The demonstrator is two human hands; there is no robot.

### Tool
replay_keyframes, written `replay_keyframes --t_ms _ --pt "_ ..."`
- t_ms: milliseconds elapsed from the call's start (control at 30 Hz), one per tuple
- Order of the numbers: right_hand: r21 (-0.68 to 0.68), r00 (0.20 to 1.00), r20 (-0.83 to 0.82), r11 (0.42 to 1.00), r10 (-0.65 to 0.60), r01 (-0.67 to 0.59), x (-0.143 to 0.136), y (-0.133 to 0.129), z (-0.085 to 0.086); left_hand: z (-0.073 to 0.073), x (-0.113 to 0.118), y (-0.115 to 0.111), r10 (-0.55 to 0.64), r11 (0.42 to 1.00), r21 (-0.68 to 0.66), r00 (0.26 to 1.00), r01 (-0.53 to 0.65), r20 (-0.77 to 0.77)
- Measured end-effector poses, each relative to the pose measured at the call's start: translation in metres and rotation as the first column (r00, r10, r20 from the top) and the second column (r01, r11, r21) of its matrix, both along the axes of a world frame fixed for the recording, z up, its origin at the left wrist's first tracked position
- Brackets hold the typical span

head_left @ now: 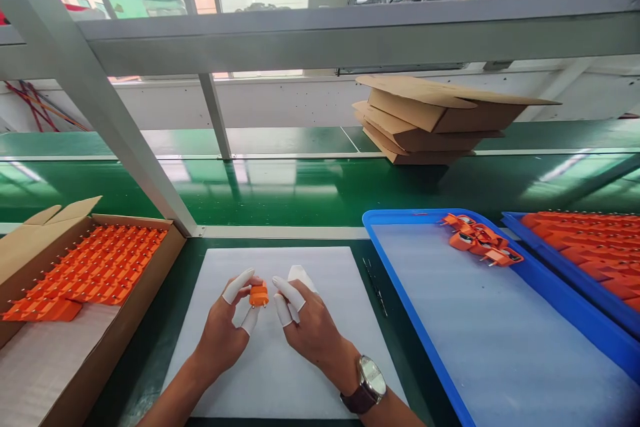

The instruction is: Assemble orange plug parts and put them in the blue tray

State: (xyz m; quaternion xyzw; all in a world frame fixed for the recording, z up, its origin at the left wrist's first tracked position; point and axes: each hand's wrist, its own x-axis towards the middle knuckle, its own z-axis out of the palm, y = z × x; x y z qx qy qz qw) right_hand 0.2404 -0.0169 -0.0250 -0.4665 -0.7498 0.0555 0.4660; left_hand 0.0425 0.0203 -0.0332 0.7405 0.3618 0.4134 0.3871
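Observation:
My left hand (226, 327) pinches a small orange plug (259, 295) with metal pins between its fingers, above a white sheet (225, 403). White finger cots cover several of its fingertips. Close by on the right, my right hand (315, 320) has its fingers curled, also in white cots, with a watch (371, 377) on the wrist. A white piece like folded cloth or paper (302, 276) sticks out above its knuckles and seems to be held in it. The right fingertips are near the plug but apart from it.
At left stands an open cardboard box (145, 293) with rows of orange plugs (100, 267). A blue tray (415, 327) at right holds several orange plugs (480, 240); another blue tray (565, 260) is fuller. Tweezers (375, 287) lie between. Flattened cartons (435, 120) are stacked behind a metal frame (350, 40).

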Motion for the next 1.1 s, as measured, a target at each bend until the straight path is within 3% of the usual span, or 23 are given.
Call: replay_keyframes --t_ms 167,400,500,667,767,900,1000,1100 --pt "0.013 0.998 0.007 0.998 0.066 -0.066 0.000 0.000 0.003 -0.001 0.001 0.001 0.021 0.999 0.048 0.999 -0.019 -0.034" --pt "0.012 0.985 0.035 0.986 0.168 -0.169 0.001 0.002 0.004 0.005 -0.001 0.009 0.201 0.978 0.094 0.963 -0.186 -0.180" --pt "0.006 0.971 0.107 0.977 0.212 -0.214 0.000 0.001 -0.002 0.005 -0.004 0.014 0.209 0.978 0.072 0.958 -0.198 -0.198" --pt "-0.055 0.942 0.244 0.973 0.229 -0.223 -0.004 -0.002 -0.009 0.012 -0.012 0.020 0.209 0.972 -0.076 0.965 -0.223 -0.160" --pt "-0.079 0.917 0.325 0.973 0.231 -0.217 -0.005 -0.003 -0.009 0.021 -0.017 0.022 0.287 0.956 -0.015 0.943 -0.294 -0.166" --pt "-0.087 0.908 0.357 0.976 0.219 -0.201 -0.007 -0.005 -0.008 0.030 -0.016 0.020 0.242 0.969 0.125 0.930 -0.215 -0.276" --pt "-0.063 0.917 0.341 0.978 0.209 -0.200 -0.007 -0.004 -0.010 0.039 -0.012 0.015 0.175 0.980 0.159 0.912 -0.123 -0.370" --pt "-0.047 0.928 0.301 0.975 0.222 -0.218 -0.005 -0.001 -0.014 0.060 -0.015 0.006 0.186 0.978 0.163 0.902 -0.131 -0.390"
